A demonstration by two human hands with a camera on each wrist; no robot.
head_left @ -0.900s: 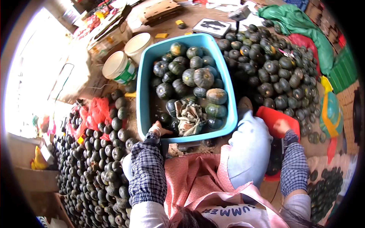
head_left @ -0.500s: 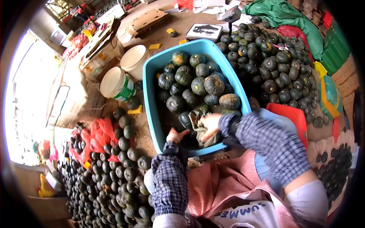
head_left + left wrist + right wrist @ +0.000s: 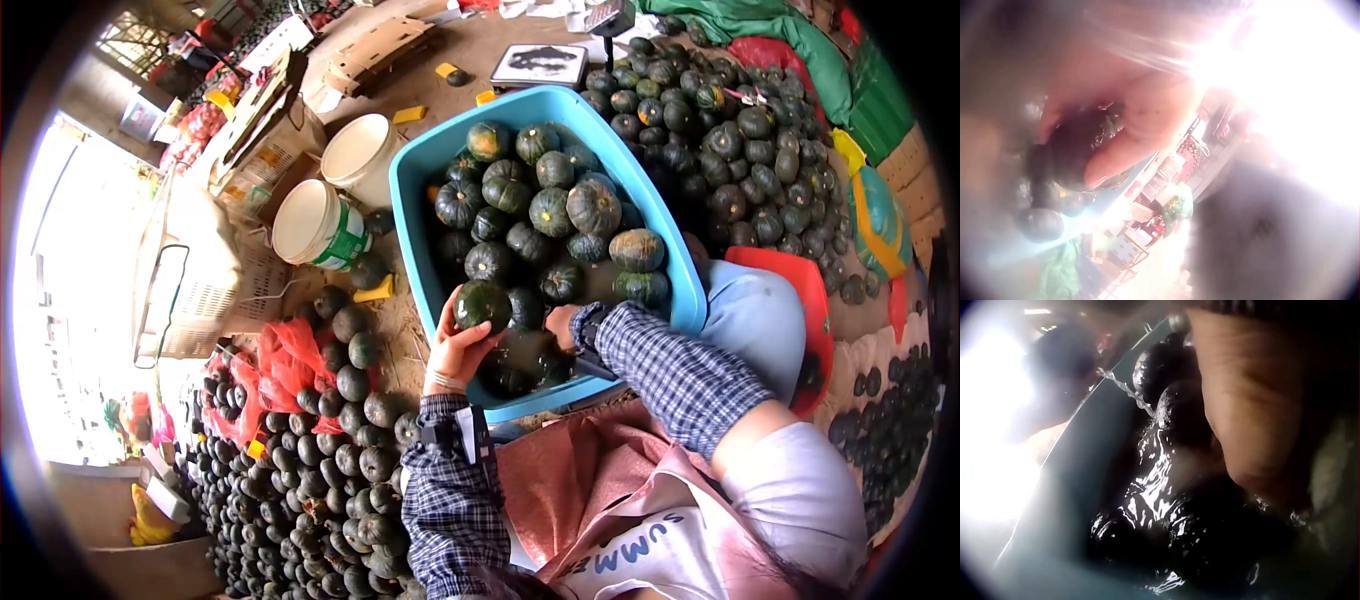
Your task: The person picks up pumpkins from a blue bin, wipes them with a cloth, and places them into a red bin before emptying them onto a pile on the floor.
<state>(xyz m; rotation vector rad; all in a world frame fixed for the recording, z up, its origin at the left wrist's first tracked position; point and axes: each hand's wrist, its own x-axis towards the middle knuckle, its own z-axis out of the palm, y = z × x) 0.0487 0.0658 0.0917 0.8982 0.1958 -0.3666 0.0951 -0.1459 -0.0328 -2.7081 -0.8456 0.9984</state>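
Note:
My left hand grips a wet, dark green pumpkin over the near left side of a blue tub. In the left wrist view, thumb and fingers wrap around the pumpkin. My right hand is low in the tub at the dark water, its fingers mostly hidden in the head view. Beside its thumb in the right wrist view shows a blurred grey-green cloth. A thin stream of water splashes into the tub there. Several pumpkins fill the tub's far part.
Pumpkins are heaped on the left, and another pile lies at the right. Two white buckets stand left of the tub. A red container sits by the right knee; a scale is behind the tub.
The right hand came from the red container to the cloth in the tub, then lower into the water. The left hand has raised a pumpkin from the tub's near left corner.

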